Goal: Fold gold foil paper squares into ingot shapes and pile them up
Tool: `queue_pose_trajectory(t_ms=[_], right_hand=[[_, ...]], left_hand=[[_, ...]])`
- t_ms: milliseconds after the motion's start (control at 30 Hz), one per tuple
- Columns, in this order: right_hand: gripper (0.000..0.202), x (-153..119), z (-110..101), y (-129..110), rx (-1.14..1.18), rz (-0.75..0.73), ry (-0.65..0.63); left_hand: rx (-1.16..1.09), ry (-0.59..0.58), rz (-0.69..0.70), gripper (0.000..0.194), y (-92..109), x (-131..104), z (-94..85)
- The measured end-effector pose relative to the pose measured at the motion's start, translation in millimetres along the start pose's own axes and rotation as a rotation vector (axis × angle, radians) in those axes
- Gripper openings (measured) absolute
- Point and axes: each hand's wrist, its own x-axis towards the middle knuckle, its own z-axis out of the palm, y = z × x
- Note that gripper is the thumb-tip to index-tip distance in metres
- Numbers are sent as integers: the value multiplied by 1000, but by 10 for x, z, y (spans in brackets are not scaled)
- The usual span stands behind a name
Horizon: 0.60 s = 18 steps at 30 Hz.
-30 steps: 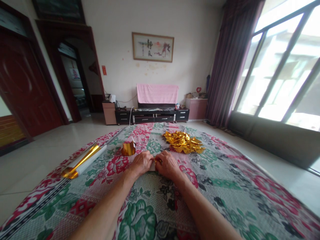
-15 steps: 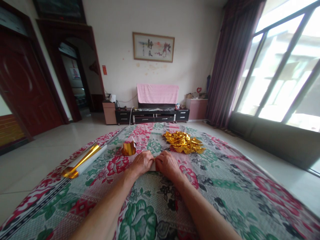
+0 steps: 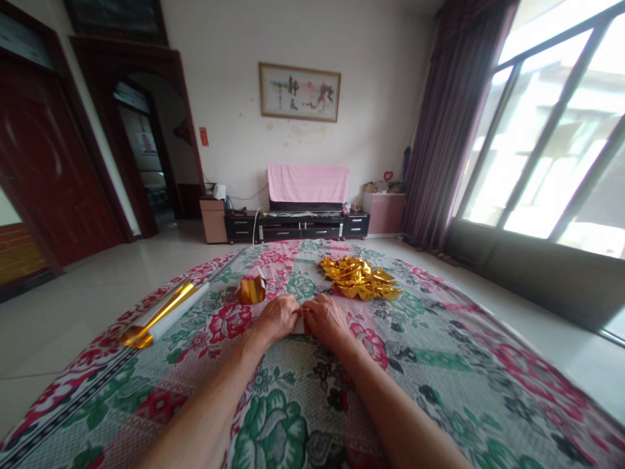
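Observation:
Close together near the middle of the cloth, my left hand point(image 3: 282, 315) and my right hand point(image 3: 324, 318) pinch a small piece of paper point(image 3: 295, 328). Its pale side shows between and below the fingers, with a bit of gold at the fingertips; most of it is hidden. Fingers of both hands are curled closed. Just beyond my left hand sits a curled piece of gold foil paper point(image 3: 251, 290). A pile of folded gold foil pieces point(image 3: 359, 277) lies beyond my right hand.
A flowered cloth point(image 3: 273, 430) covers the surface under my arms. At the left lies a loose roll of gold foil paper point(image 3: 166, 316), white on its other side. Farther off, a low black cabinet point(image 3: 300, 228) carries something draped with a pink towel point(image 3: 308, 184).
Hardly anything differs. The fingers of my right hand have shifted very slightly at the paper; the foil pieces and the roll lie as before.

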Motion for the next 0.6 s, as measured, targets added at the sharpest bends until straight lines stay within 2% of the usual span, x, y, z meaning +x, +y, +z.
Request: queue_pose_trajectory(t_ms=[600], right_hand=[[28, -13, -39, -15, -21, -14, -35]], left_hand=[[-102, 40, 15, 25, -30, -9, 30]])
